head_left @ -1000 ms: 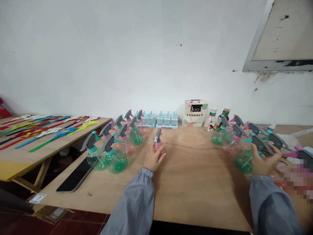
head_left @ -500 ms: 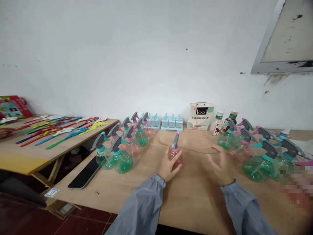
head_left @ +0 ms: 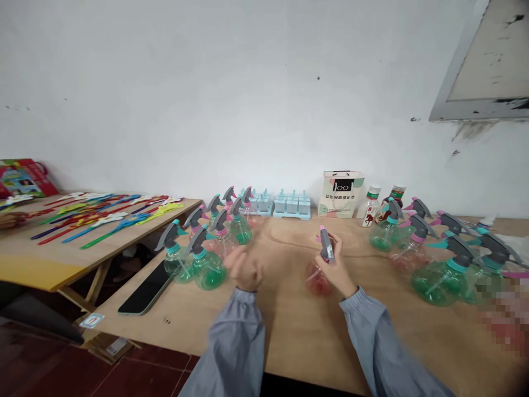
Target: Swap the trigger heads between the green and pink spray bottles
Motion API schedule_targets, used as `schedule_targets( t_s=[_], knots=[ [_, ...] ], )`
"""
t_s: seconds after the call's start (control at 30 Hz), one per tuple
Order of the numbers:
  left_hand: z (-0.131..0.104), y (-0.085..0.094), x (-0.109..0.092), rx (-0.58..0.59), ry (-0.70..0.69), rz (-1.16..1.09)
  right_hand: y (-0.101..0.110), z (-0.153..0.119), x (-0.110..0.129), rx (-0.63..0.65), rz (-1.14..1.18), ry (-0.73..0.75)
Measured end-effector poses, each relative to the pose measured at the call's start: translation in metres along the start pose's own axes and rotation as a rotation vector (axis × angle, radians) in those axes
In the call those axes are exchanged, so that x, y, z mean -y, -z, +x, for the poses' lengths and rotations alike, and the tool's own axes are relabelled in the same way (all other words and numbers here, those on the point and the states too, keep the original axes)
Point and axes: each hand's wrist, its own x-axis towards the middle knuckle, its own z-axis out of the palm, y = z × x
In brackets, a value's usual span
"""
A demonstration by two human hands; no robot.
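Taking the pink spray bottle as the hub of the clock, the wooden table point(head_left: 297, 336) spreads beneath it, and a side table point(head_left: 53, 264) stands towards ten o'clock. Brightly coloured hand-shaped pieces point(head_left: 119, 223) lie across that one, with part of another person's hand point(head_left: 11, 220) at its far edge. On the wooden table, the right-hand group of spray bottles point(head_left: 436, 282) (green and pink, with grey heads) stands around three o'clock, and the left-hand group of spray bottles point(head_left: 209, 270) between nine and ten. Against the wall, a paper bag point(head_left: 341, 201) stands near one o'clock, two light-blue moulds point(head_left: 292, 206) sit around eleven, and two labelled bottles point(head_left: 371, 208) are between one and two.

The pink spray bottle point(head_left: 319, 280) is between the two groups, its grey head held in the right hand point(head_left: 334, 267), whose fingers and thumb wrap around that head. I cannot tell if its base touches the wood. The left hand point(head_left: 247, 268) is at nine o'clock, blurred, its fingers seemingly curled; whether they press together or touch the nearest bottle, I cannot tell. The phone point(head_left: 145, 289) lies between eight and nine, and a small sticker point(head_left: 91, 320) beyond it.
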Motion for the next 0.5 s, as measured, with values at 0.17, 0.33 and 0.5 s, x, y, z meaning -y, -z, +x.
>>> schedule_targets(
  t_s=[0.17,0.33,0.5],
  knots=[
    [0.038,0.049,0.037,-0.406,0.317,0.41,0.005,-0.001,-0.003,0.123,0.023,-0.053],
    [0.035,0.056,0.041,-0.187,0.547,0.415,0.013,0.002,-0.014,0.088,0.11,-0.067],
    [0.008,0.031,0.017,0.028,0.34,0.35,0.02,0.001,-0.015,0.116,0.406,-0.248]
  ],
)
